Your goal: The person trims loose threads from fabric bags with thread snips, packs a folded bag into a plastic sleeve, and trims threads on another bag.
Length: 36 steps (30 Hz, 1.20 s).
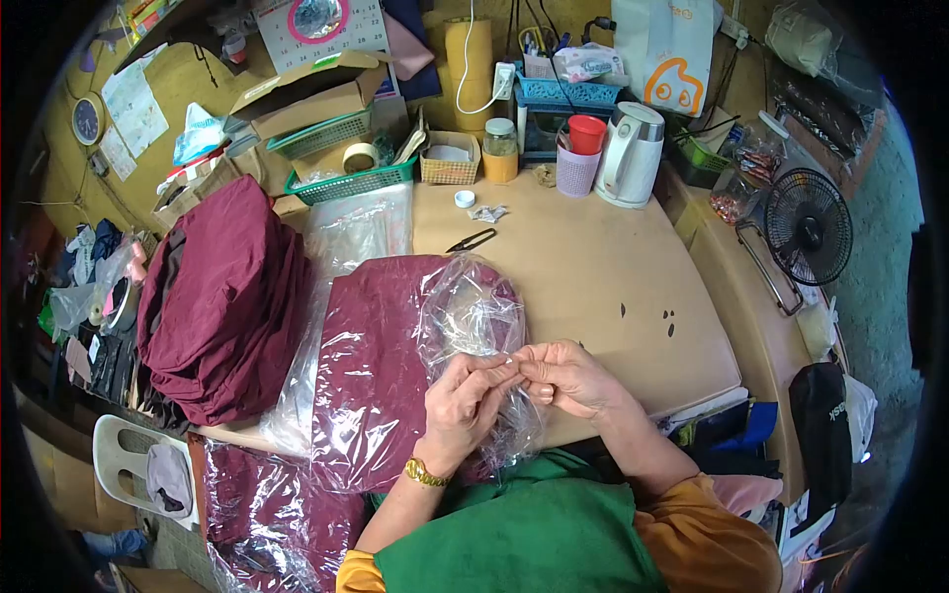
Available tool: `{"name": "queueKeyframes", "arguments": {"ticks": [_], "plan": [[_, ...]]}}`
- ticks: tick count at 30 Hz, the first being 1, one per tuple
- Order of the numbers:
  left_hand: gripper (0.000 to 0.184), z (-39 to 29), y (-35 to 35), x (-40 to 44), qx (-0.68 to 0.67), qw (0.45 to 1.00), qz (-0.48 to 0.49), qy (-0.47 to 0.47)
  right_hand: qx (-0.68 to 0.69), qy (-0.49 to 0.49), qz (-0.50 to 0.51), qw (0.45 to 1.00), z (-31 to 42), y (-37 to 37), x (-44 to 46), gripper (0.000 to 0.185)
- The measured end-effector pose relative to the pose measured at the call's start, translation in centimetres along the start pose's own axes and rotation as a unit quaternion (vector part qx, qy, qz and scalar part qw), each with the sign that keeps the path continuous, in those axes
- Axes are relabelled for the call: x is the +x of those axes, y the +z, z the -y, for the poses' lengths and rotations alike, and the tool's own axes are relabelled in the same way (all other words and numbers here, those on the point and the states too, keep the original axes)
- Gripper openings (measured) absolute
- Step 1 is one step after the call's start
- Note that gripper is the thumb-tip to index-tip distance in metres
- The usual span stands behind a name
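Observation:
A maroon cloth item in clear plastic (pixel 371 366) lies on the table in front of me, the loose end of its bag bunched at the right. Over that bunched plastic (pixel 474 316), my left hand (pixel 467 395) is closed in a pinch, a gold watch on its wrist. My right hand (pixel 568 378) is also pinched, its fingertips meeting those of the left. Something small and pale shows between the fingertips, too small to name. Black thread snips (pixel 472 240) lie beyond the package. Flat clear plastic bags (pixel 361 227) lie to its left.
Folded maroon items (pixel 222 306) are piled at the left. More wrapped maroon cloth (pixel 277 514) hangs at the near left edge. Along the back stand a green basket (pixel 351 185), a jar (pixel 500 153), a purple cup (pixel 576 170) and a white kettle (pixel 630 158). A black fan (pixel 809 227) is at the right.

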<state>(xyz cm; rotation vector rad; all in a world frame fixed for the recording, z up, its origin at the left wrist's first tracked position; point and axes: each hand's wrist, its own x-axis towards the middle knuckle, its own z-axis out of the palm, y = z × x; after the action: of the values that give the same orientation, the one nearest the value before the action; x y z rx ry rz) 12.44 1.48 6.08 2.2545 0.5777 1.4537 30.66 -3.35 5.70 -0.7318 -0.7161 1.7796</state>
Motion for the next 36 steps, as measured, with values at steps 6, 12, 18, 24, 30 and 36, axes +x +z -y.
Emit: {"name": "queueKeyframes", "arguments": {"ticks": [6, 12, 18, 24, 30, 36], "plan": [[0.018, 0.2, -0.3, 0.4, -0.027, 1.0, -0.001, 0.01, -0.134, -0.016, -0.023, 0.991, 0.2, -0.3, -0.4, 0.014], [0.02, -1.4, -0.6, 1.1, 0.012, 1.0, -0.004, -0.011, -0.593, -0.31, -0.243, 0.702, 3.2, 0.8, -1.8, 0.009], [0.038, 0.7, -5.0, 0.9, 0.185, 0.97, 0.034, -0.151, -0.411, -0.411, -0.418, 0.699, 5.2, -5.7, -4.6, 0.005], [0.068, 7.1, -1.8, -5.9, 0.378, 0.867, 0.182, -0.268, -0.694, -0.198, -0.302, 0.623, -2.6, -4.5, -5.0, 0.024], [0.068, 7.1, -1.6, -5.8, 0.391, 0.864, 0.172, -0.267, -0.694, -0.098, -0.324, 0.636, -3.1, -6.6, -4.2, 0.04], [0.068, 7.1, -1.8, -5.7, 0.378, 0.865, 0.169, -0.281, -0.282, -0.078, -0.158, 0.943, 0.4, -10.4, -6.2, 0.045]]}}
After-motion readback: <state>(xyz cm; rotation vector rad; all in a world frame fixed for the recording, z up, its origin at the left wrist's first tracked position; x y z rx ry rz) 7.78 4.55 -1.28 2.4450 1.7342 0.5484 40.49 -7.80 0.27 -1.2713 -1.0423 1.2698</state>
